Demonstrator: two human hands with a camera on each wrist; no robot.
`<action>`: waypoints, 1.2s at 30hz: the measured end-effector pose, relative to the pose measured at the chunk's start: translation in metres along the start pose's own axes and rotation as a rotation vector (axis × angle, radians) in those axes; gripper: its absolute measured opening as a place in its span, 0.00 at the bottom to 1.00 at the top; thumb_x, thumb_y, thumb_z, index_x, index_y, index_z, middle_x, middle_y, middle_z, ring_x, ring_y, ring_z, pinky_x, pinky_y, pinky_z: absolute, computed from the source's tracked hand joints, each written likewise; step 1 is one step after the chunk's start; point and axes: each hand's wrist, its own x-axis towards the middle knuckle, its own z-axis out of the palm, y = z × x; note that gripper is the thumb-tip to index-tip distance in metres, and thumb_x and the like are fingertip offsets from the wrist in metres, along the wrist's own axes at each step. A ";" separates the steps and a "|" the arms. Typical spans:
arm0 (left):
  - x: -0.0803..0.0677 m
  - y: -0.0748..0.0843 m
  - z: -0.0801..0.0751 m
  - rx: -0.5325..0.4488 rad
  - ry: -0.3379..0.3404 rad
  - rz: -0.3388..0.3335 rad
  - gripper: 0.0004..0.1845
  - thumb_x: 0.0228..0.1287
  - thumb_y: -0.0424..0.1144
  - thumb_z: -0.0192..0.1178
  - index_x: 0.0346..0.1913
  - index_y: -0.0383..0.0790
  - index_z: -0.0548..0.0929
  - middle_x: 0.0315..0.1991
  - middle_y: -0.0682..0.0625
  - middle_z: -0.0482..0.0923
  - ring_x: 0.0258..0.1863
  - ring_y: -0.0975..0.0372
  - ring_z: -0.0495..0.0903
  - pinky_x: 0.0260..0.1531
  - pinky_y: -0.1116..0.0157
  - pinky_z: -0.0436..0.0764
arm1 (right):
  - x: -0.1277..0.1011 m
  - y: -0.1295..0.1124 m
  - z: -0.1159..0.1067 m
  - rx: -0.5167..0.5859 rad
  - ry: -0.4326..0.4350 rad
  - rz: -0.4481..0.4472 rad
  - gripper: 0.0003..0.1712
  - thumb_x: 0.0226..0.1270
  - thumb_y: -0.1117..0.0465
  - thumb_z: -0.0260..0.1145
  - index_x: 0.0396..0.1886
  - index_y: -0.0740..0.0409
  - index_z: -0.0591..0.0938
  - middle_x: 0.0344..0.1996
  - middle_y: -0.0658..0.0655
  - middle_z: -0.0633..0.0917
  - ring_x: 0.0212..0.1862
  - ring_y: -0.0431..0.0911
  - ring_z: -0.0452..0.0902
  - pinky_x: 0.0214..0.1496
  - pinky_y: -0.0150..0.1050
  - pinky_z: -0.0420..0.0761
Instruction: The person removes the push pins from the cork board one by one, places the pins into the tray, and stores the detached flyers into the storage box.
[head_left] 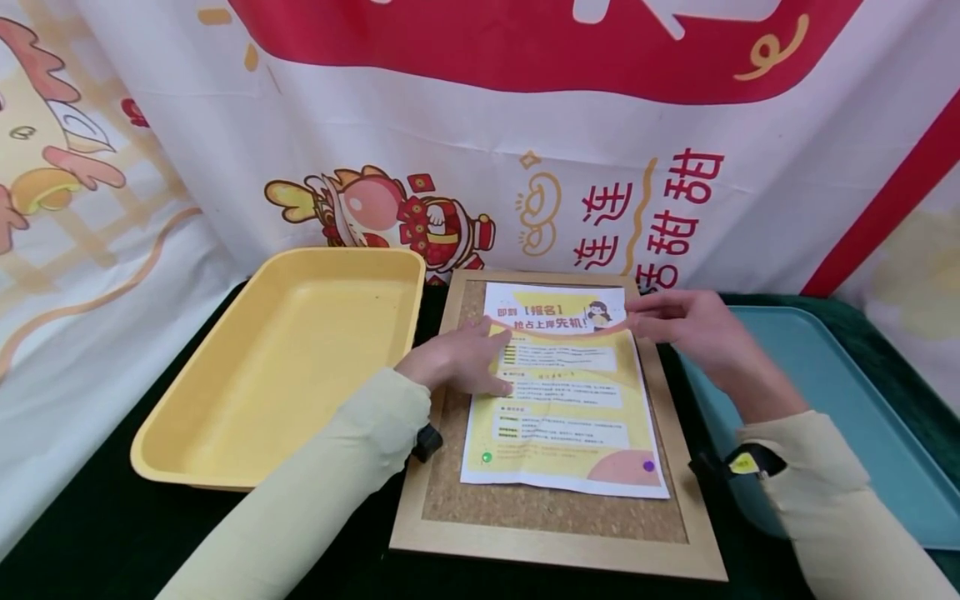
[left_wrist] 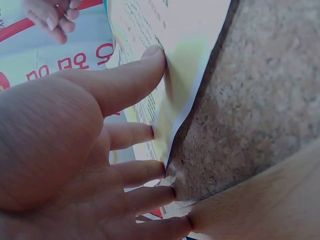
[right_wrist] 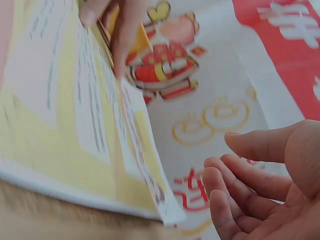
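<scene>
Left hand: Your one left hand (head_left: 467,358) spreads at the sheet's left edge, open, thumb lying on the paper and four fingers reaching up its side, gripping nothing.
Right hand: Your one right hand (head_left: 690,329) is beside the sheet's upper right corner, its fingers loosely bent and holding nothing; the right-wrist view shows a gap between thumb and fingers.
Sheet: One printed yellow-and-white sheet (head_left: 566,408), bent across near its top, lies over the cork between your two hands; it carries three white text panels, one cartoon figure, and two round spots, green and purple.
Corkboard: One corkboard (head_left: 555,512) sits beneath the paper, edged by one pale wooden frame (head_left: 555,562).
Sleeves and straps: Two cream sleeves, left (head_left: 322,475) and right (head_left: 832,500), cover your arms, one dark strap showing at each wrist.
Trays: Two flank the board, one yellow tray (head_left: 300,358) on your left and one blue tray (head_left: 817,383) on your right.
Tabletop: One dark green cloth (head_left: 75,542) lies under board and trays.
Backdrop: A white printed banner (head_left: 450,117) rises behind, with two columns of red characters low down.
</scene>
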 end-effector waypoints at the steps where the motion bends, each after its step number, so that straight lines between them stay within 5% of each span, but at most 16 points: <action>1: 0.000 0.000 0.000 -0.004 0.001 0.001 0.48 0.76 0.56 0.63 0.88 0.49 0.49 0.89 0.41 0.36 0.89 0.44 0.36 0.86 0.44 0.47 | -0.002 -0.004 0.004 -0.004 -0.001 -0.006 0.28 0.79 0.53 0.66 0.74 0.56 0.78 0.70 0.64 0.79 0.68 0.57 0.70 0.75 0.60 0.72; 8: 0.000 -0.001 0.000 -0.008 0.002 0.008 0.48 0.76 0.57 0.62 0.88 0.49 0.49 0.89 0.42 0.35 0.89 0.44 0.36 0.86 0.44 0.46 | -0.016 -0.022 0.025 -0.078 -0.008 -0.073 0.21 0.76 0.53 0.71 0.65 0.51 0.86 0.59 0.58 0.87 0.60 0.53 0.77 0.64 0.48 0.74; 20: 0.000 0.000 -0.002 -0.026 -0.020 -0.012 0.48 0.76 0.57 0.63 0.88 0.50 0.48 0.89 0.43 0.34 0.89 0.44 0.34 0.86 0.44 0.45 | -0.029 -0.037 0.058 -0.076 -0.054 -0.180 0.15 0.73 0.57 0.74 0.57 0.52 0.90 0.49 0.56 0.89 0.49 0.50 0.82 0.51 0.41 0.82; 36: 0.000 0.000 -0.002 -0.013 -0.012 -0.010 0.48 0.75 0.57 0.64 0.87 0.50 0.50 0.89 0.41 0.36 0.88 0.43 0.36 0.86 0.42 0.45 | -0.038 -0.044 0.093 -0.043 -0.194 -0.264 0.12 0.71 0.64 0.74 0.51 0.56 0.91 0.41 0.54 0.91 0.45 0.47 0.84 0.51 0.40 0.83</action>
